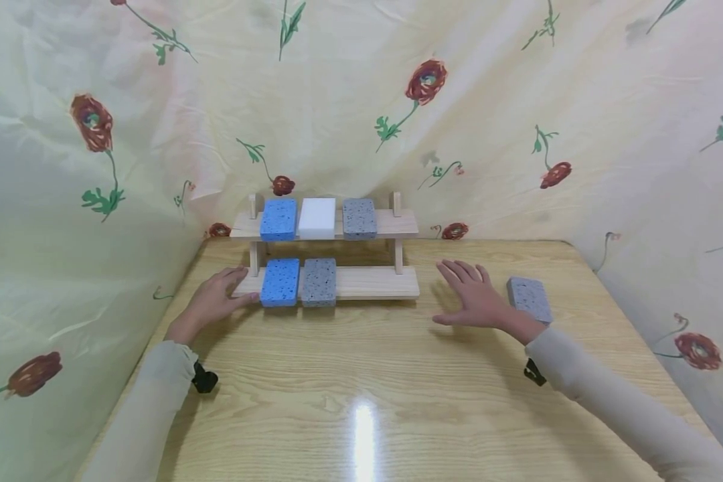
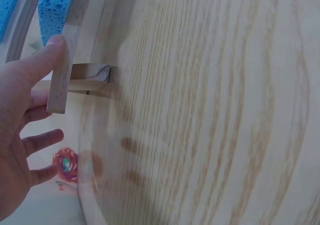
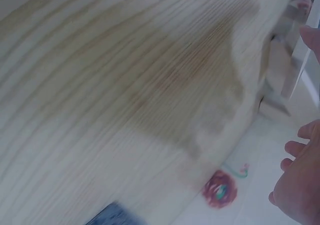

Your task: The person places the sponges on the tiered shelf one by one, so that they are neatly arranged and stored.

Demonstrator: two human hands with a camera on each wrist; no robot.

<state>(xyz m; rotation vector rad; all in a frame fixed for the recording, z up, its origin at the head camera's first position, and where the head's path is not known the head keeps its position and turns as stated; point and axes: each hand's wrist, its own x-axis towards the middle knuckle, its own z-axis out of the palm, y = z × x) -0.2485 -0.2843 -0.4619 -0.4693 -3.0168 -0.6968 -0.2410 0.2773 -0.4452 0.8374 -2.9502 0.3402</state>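
A two-tier wooden shelf [image 1: 376, 284] stands toward the back of the table. My left hand [image 1: 218, 298] grips the left end of its lower board [image 2: 59, 85], thumb on the front edge beside a blue sponge [image 1: 280, 282], fingers behind. A grey sponge [image 1: 319, 282] lies next to that blue one. On the upper board sit another blue sponge [image 1: 279, 219], a white sponge [image 1: 317, 218] and a grey sponge [image 1: 359, 219]. My right hand [image 1: 472, 298] hovers right of the shelf, fingers spread and holding nothing. Behind its wrist a loose grey sponge [image 1: 529, 298] lies on the table.
The wooden table [image 1: 313, 388] reaches back to a floral cloth [image 1: 349, 100] that hangs behind and along both sides. Upright posts [image 1: 398, 257] join the shelf's two boards. Each sleeve has a dark wrist device [image 1: 204, 379] beneath it.
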